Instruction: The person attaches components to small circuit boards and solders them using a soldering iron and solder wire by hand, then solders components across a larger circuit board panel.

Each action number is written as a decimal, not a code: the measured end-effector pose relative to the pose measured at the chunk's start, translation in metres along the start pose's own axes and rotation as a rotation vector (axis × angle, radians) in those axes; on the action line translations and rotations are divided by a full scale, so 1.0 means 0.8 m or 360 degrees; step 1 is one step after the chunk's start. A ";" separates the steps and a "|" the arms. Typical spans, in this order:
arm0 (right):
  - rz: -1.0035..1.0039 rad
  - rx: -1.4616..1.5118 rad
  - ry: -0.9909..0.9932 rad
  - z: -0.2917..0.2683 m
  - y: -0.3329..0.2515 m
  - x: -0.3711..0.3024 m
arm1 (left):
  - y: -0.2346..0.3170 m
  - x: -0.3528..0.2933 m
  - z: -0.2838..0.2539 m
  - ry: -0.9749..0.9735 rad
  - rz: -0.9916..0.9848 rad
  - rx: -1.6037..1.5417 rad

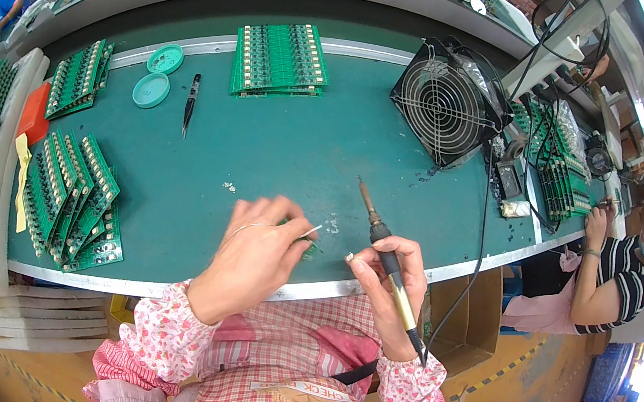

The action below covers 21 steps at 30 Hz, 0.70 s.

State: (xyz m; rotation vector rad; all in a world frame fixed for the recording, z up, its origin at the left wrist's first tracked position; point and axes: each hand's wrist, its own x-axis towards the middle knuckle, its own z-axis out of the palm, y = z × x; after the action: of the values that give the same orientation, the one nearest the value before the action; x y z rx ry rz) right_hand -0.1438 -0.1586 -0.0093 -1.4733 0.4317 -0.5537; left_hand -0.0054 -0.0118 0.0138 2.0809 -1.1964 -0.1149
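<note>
My right hand [389, 283] is closed round a soldering iron [386, 253], whose bare tip points up and away over the table. Between that hand's thumb and forefinger shows a small whitish piece [350, 258], too small to name. To its left, my left hand [255, 253] is bent over the near part of the table, fingers drawn together. A thin silvery wire [312, 231] sticks out at its fingertips, and a fine strand crosses the back of the hand. Under the fingers a bit of a green circuit board [312, 250] peeks out; the rest is hidden.
Stacks of green circuit boards [281, 60] stand at the back, with more boards [74, 200] on the left. Tweezers [191, 104] lie near two round turquoise dishes [152, 90]. A black fan [452, 99] stands back right. A dark cable [481, 251] hangs on the right; a co-worker [621, 282] sits beyond.
</note>
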 end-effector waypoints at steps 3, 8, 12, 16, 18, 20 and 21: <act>-0.0225 -0.0286 0.0169 0.006 0.001 -0.012 | 0.014 -0.009 0.009 0.0319 0.0029 0.0111; -0.0582 -0.0370 0.0309 0.022 0.019 -0.017 | 0.039 -0.020 0.026 0.0472 -0.0018 -0.0083; -0.0852 -0.0623 0.0378 0.026 0.028 -0.011 | 0.039 -0.018 0.036 0.0371 -0.0218 -0.0420; -0.1092 -0.0834 0.0349 0.028 0.030 -0.002 | 0.031 -0.015 0.037 0.0265 -0.0420 -0.0857; -0.1256 -0.0997 0.0293 0.029 0.023 0.003 | 0.030 -0.014 0.037 0.0279 -0.0458 -0.1090; -0.1274 -0.1015 0.0295 0.030 0.024 0.006 | 0.032 -0.013 0.037 0.0307 -0.0459 -0.1064; -0.1295 -0.1036 0.0293 0.031 0.024 0.008 | 0.034 -0.012 0.037 0.0340 -0.0460 -0.1043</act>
State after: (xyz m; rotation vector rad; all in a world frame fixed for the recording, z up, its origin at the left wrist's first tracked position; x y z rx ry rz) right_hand -0.1228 -0.1423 -0.0263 -2.2413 0.1290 -1.2831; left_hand -0.0422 -0.0286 0.0064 1.6136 -0.6083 -0.3585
